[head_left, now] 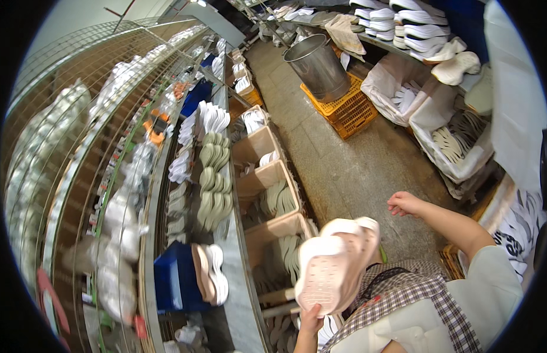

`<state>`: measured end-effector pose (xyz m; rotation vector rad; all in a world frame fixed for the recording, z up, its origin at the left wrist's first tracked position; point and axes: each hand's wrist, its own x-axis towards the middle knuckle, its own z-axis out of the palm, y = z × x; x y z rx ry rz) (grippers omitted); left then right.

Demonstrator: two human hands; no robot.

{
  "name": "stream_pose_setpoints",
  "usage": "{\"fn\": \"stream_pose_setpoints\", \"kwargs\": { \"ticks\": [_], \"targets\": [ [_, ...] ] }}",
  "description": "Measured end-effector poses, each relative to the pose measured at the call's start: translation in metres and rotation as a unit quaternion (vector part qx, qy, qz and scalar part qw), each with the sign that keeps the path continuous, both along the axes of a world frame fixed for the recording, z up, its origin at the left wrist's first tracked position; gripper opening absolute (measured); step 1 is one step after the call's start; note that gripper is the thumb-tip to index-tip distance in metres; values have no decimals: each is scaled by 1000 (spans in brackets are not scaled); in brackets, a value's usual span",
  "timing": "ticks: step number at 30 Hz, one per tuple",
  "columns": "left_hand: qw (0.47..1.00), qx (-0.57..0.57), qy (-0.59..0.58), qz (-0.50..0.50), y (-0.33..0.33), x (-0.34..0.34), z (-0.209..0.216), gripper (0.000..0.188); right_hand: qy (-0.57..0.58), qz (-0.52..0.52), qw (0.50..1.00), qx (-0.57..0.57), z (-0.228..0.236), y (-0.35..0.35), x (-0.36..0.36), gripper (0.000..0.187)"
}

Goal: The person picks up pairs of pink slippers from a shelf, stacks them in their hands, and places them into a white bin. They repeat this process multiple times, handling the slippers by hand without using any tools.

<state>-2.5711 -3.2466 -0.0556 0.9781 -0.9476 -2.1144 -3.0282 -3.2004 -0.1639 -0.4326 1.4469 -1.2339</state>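
Head view: The left hand (312, 321) rose from the lower edge, its forearm short in the frame, with the thumb laid on the face of the nearest piece at its lower end. It was closed on a stack of pale pink soles (332, 265), held tilted, in front of the checked apron (403, 303) and just beside the cardboard boxes (270, 182). The right hand (406, 204) was held well apart from the stack, over the floor (368, 170); its forearm reached leftward from the lower right, elbow bent, fingers loosely curled and partly spread. Left of the boxes, the tabletop (241, 294) carried green soles (214, 194) and a blue bin (174, 276). Writing: large dark lettering was noted on a white sack (524, 220) at the right; small marks on the nearest pink piece were too fine to read.
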Motion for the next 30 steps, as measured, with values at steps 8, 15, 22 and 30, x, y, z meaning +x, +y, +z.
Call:
{"fn": "stream_pose_setpoints", "kwargs": {
  "ticks": [8,15,22,30],
  "targets": [
    [986,-151,53,39,-338,-177,32,71,379,95,864,317,-133,-37,-123,31],
    [970,-230,71,-32,-594,-418,100,70,268,214,829,442,-217,-3,-172,33],
    [933,-341,17,-111,-770,-683,141,66,254,59,862,435,-210,-154,-264,29],
    [708,-632,-241,-205,-951,-954,111,64,77,-343,933,77,-100,-367,-413,17]
  ]
}}
